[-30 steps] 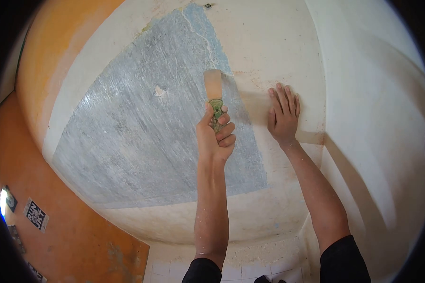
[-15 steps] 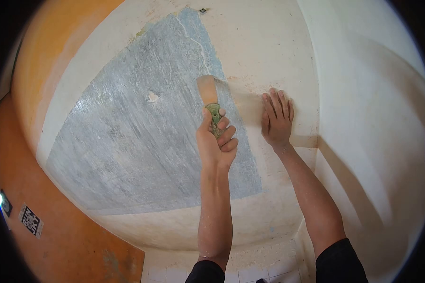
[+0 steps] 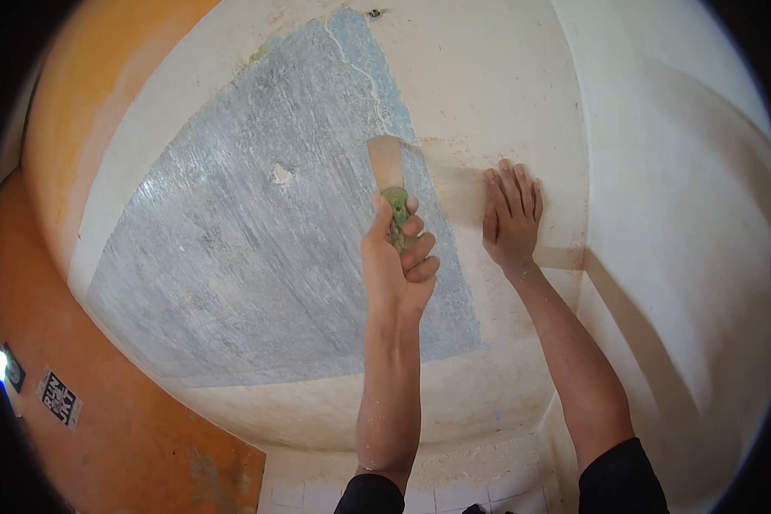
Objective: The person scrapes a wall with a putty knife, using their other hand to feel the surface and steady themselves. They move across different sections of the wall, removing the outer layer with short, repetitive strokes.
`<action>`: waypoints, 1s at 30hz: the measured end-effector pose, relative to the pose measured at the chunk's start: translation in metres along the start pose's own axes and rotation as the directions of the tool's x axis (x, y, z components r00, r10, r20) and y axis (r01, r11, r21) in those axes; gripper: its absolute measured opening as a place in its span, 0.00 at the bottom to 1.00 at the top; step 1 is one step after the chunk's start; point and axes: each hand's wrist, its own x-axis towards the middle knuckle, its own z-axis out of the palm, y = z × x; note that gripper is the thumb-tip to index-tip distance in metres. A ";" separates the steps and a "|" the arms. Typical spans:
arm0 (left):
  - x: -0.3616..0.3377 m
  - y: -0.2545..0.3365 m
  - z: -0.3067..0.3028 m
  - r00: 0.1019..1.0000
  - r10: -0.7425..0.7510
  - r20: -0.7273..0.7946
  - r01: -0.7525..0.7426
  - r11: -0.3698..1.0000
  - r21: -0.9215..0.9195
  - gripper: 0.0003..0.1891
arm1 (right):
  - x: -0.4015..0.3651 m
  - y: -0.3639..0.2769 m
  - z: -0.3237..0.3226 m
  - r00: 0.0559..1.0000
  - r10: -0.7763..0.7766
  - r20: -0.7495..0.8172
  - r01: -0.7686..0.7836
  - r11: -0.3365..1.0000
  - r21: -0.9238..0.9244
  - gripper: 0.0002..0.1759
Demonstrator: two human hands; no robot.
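My left hand (image 3: 403, 257) is closed around the worn green handle of a scraper (image 3: 386, 164), palm side toward me and thumb on the left. The scraper's broad blade points up and lies over the right part of a grey-blue patch (image 3: 231, 248) on the wall, near the patch's edge. Whether the blade's edge touches the surface is hard to tell. To the right, my right hand (image 3: 514, 218) rests flat against the cream wall (image 3: 480, 94), fingers pointing up and slightly spread, holding nothing.
A pale chipped spot (image 3: 282, 175) and a thin whitish crack (image 3: 351, 64) mark the patch. At right a white wall (image 3: 685, 214) meets this one in a corner. An orange wall (image 3: 128, 377) with a "RUN JKT" sticker (image 3: 59, 400) stands left. White tiles (image 3: 454, 497) show below.
The view has shifted slightly, so the wall and both arms appear a little further right. My left hand keeps its grip on the scraper, and my right hand stays flat on the wall.
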 end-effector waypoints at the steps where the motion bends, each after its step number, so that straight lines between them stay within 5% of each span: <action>1: -0.003 -0.001 0.000 0.999 -0.016 -0.046 0.016 1.000 0.008 0.17 | 0.001 0.000 0.000 1.000 0.000 -0.004 0.000 1.000 0.003 0.25; 18: -0.001 0.001 0.007 0.998 0.027 -0.057 -0.026 1.000 0.015 0.17 | 0.000 -0.001 -0.002 1.000 -0.010 -0.004 0.010 1.000 -0.002 0.26; 24: 0.004 0.049 0.001 0.994 -0.104 0.042 0.094 0.975 0.203 0.19 | 0.000 -0.001 -0.004 1.000 -0.007 0.012 0.007 1.000 0.005 0.26; 30: 0.011 0.045 0.007 0.997 -0.072 0.027 0.062 0.960 0.273 0.25 | -0.001 0.000 -0.002 1.000 -0.009 -0.008 0.009 0.999 0.032 0.26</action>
